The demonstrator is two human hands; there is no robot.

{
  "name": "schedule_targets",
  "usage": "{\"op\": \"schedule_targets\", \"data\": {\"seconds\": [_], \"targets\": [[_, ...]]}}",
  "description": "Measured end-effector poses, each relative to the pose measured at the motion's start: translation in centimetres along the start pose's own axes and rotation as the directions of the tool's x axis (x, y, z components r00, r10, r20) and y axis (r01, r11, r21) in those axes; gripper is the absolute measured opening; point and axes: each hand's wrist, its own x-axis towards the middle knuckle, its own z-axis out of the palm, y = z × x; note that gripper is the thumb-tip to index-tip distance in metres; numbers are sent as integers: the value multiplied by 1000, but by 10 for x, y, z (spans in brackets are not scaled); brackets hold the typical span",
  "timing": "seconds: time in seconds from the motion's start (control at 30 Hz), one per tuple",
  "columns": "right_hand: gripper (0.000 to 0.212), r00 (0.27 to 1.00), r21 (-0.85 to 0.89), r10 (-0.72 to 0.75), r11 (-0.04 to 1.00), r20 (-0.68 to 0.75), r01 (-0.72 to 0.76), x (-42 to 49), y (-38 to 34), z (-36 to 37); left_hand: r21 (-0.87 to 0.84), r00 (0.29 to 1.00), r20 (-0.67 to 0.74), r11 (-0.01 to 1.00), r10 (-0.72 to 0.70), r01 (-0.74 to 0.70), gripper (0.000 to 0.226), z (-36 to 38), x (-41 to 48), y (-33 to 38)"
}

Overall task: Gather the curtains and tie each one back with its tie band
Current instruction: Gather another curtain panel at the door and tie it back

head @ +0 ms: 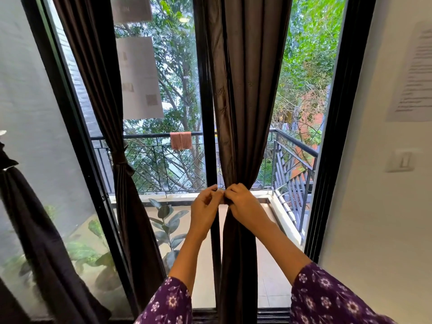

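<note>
**Closing the band on the middle curtain**

The middle curtain (pixel 236 101) hangs just right of the black door post (pixel 205 101), and I have it bunched into a narrow waist low down, right beside the post. My right hand (pixel 244 205) curls around that waist from the right. My left hand (pixel 205 208), in front of the post, pinches at the front of the gather, its fingertips meeting those of the right. Both hands are closed on the cloth, with nothing slack between them. The tie band itself is buried under my fingers, so I cannot tell whether its ends are already crossed or only held together.

Left of the post, the next curtain (pixel 131 218) is already cinched, with its own band (pixel 120 159) knotted around it. Further left of the post hangs a third dark curtain (pixel 30 218), partly out of view; I cannot tell whether it is tied.

I judge this to be the fastening step on the middle curtain: the gathering looks finished and the knot or loop is being made. The next move calls for keeping the right hand's grip tight so the folds do not spill while the left draws the band end through and snugs it. The fabric looks smooth and slippery, so a loose knot would likely slide down.
</note>
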Motion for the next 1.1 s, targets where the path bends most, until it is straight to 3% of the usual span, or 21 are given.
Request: {"op": "schedule_targets", "data": {"seconds": [0.1,0.2,0.27,0.37,0.5,0.67,0.77,0.83,1.1], "targets": [[16,1000,-10,-9,1000,-13,9,-1,0,1,-11,1000,-6,1000,-23,23,15,-1,10,2],[18,1000,28,22,999,-15,-21,-5,1,3,7,990,96,994,-107,107,10,-4,14,-1],[20,996,115,81,990,-42,-76,-9,2,3,-16,979,131,987,-158,161,3,-5,13,-5],[21,982,253,162,958,-99,-132,-16,5,1,-29,969,105,973,-223,228,15,-3,8,-11],[23,967,316,210,936,-145,-156,-13,6,-6,-194,942,94,922,-323,335,14,7,-7,-22],[19,967,276,213,946,-137,-169,-5,6,-10,-425,871,163,764,-463,486,17,22,-18,-14],[21,971,268,203,950,-129,-163,-1,7,-10,-644,780,237,508,-579,572,19,25,-6,-7],[22,974,264,192,952,-123,-154,1,7,-10,-722,758,257,402,-599,563,21,26,0,-5],[23,979,323,184,935,-93,-145,3,3,-7,-747,759,281,363,-587,557,26,39,6,2]]}}
